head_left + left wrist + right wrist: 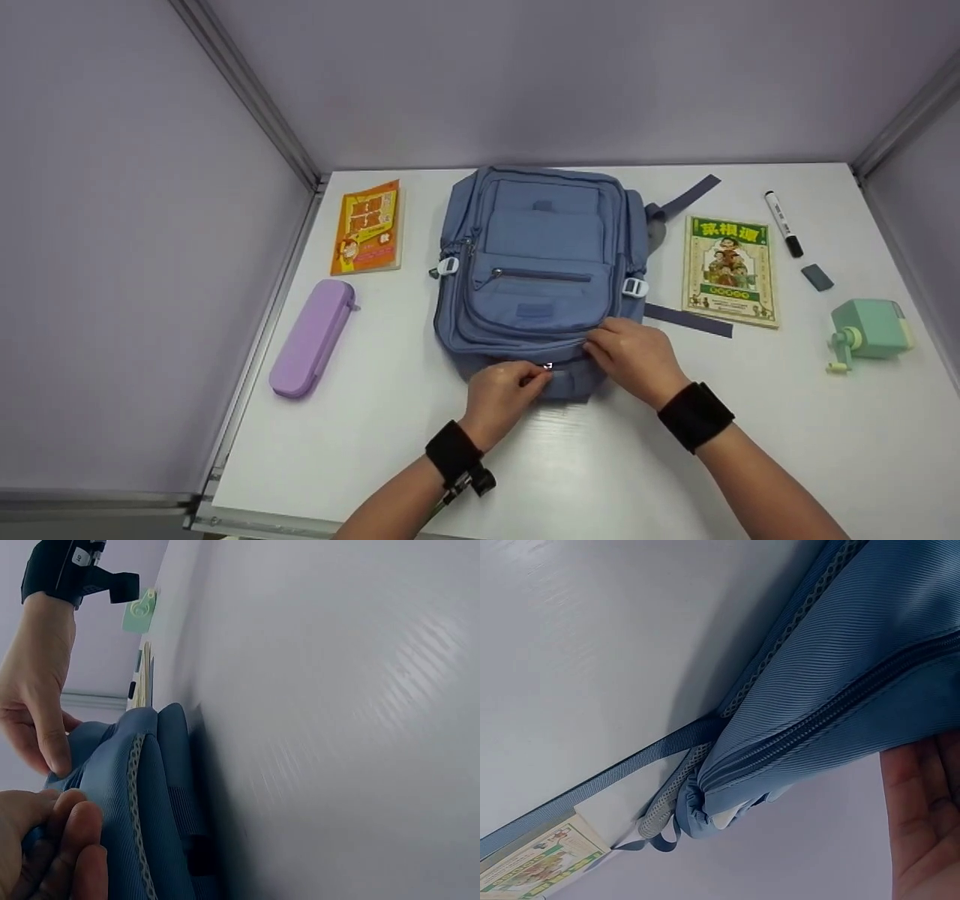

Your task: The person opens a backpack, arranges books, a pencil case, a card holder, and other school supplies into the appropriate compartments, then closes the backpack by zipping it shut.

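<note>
A blue backpack (551,232) lies front side up, its bottom end towards me. My left hand (501,390) is at that near end, thumb and forefinger pinching beside a shiny zipper pull (547,366). Just right of it, my right hand (634,356) grips the fabric at the bag's near right edge, fingers bent. The left wrist view shows both hands close together over the bag's padded edge (139,787). In the right wrist view a dark zipper (817,720) runs along the bag's side, and the right hand's fingertips (919,780) are partly hidden behind the fabric.
Left of the bag are an orange book (367,227) and a purple case (311,337). On the right lie a green-and-cream book (731,270), a marker (784,223), a dark eraser (817,277) and a green crank sharpener (870,330). Loose straps (690,320) stretch towards the right-hand book.
</note>
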`<action>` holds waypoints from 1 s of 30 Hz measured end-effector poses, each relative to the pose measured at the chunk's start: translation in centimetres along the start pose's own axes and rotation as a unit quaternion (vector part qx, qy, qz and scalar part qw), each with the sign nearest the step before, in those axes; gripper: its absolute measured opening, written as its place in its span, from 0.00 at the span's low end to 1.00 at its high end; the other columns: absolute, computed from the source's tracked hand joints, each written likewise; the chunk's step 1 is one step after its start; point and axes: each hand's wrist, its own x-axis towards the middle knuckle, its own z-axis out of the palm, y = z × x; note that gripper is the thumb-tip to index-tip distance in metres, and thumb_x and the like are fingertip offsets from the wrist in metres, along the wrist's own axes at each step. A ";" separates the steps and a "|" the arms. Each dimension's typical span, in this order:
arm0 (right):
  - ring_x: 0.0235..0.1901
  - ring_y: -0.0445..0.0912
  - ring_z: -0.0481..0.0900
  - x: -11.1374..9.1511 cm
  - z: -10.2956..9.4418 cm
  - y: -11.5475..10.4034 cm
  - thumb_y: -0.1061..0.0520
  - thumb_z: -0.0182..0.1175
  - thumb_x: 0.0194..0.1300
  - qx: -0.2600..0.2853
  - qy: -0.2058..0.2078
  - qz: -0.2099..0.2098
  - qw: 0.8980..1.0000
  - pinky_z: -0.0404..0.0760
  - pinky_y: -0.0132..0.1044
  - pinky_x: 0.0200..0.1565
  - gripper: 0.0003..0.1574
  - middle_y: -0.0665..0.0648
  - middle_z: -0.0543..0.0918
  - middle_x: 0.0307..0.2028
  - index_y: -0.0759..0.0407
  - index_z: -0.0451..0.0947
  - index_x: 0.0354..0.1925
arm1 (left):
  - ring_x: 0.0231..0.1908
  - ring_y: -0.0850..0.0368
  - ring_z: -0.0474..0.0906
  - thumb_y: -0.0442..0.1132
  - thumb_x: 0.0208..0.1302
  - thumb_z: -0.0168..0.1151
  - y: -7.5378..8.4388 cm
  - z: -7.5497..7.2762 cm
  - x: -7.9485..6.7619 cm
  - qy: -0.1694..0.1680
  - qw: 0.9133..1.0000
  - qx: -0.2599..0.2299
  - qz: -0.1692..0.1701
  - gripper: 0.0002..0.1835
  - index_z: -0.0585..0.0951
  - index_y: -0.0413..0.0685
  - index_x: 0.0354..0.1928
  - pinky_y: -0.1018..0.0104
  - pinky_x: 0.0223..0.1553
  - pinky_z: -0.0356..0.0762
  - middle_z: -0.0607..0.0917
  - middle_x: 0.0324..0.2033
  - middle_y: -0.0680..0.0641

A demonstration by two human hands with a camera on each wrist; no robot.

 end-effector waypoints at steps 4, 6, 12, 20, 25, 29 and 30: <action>0.32 0.48 0.83 0.1 0.0 -0.2 0.58 0.73 0.63 -0.006 -0.003 0.000 1.000 0.82 0.44 0.29 0.06 0.52 0.82 0.31 0.56 0.89 0.40 | 0.27 0.68 0.83 0.46 0.63 0.74 0.6 0.5 0.4 -0.009 1.000 0.004 0.011 0.07 0.91 0.53 0.35 0.76 0.27 0.77 0.89 0.29 0.58; 0.32 0.47 0.83 0.2 0.0 -0.3 0.57 0.73 0.63 -0.009 -0.005 -0.001 1.000 0.82 0.44 0.29 0.06 0.52 0.83 0.32 0.55 0.89 0.40 | 0.27 0.68 0.83 0.46 0.64 0.74 0.9 0.8 0.6 -0.016 1.000 0.005 0.015 0.06 0.92 0.53 0.35 0.77 0.27 0.77 0.89 0.30 0.58; 0.33 0.47 0.83 0.1 0.1 -0.4 0.58 0.73 0.62 -0.012 -0.001 -0.005 1.000 0.82 0.44 0.30 0.06 0.52 0.83 0.32 0.55 0.88 0.39 | 0.30 0.69 0.85 0.45 0.67 0.71 1.9 1.7 1.1 -0.045 0.999 -0.008 0.013 0.07 0.92 0.53 0.40 0.79 0.31 0.78 0.90 0.34 0.57; 0.34 0.47 0.83 -0.6 0.4 -0.6 0.57 0.74 0.62 0.005 -0.007 0.010 1.000 0.83 0.44 0.31 0.08 0.52 0.84 0.34 0.56 0.88 0.41 | 0.29 0.72 0.81 0.43 0.72 0.66 2.6 1.9 1.3 -0.110 0.990 -0.076 -0.044 0.09 0.91 0.50 0.46 0.79 0.31 0.76 0.90 0.35 0.56; 0.40 0.48 0.83 -1.8 -0.1 -0.9 0.58 0.75 0.61 0.048 0.023 0.032 0.998 0.83 0.43 0.38 0.14 0.53 0.84 0.39 0.57 0.86 0.46 | 0.34 0.71 0.83 0.41 0.74 0.63 2.6 1.8 1.0 -0.135 0.984 -0.108 -0.052 0.11 0.90 0.48 0.51 0.78 0.34 0.78 0.90 0.40 0.54; 0.35 0.43 0.81 -2.9 -0.7 -2.0 0.60 0.75 0.61 0.104 0.037 0.082 0.991 0.81 0.39 0.35 0.08 0.48 0.82 0.34 0.53 0.86 0.38 | 0.36 0.69 0.84 0.41 0.75 0.61 2.5 1.6 0.7 -0.145 0.982 -0.114 -0.049 0.13 0.87 0.47 0.56 0.77 0.35 0.77 0.90 0.45 0.52; 0.33 0.40 0.80 -3.1 -0.8 -2.3 0.59 0.74 0.62 0.125 0.024 0.104 0.987 0.80 0.38 0.33 0.06 0.46 0.81 0.32 0.51 0.86 0.36 | 0.34 0.68 0.83 0.41 0.76 0.61 2.5 1.5 0.6 -0.150 0.981 -0.113 -0.050 0.14 0.87 0.48 0.57 0.77 0.33 0.76 0.90 0.44 0.52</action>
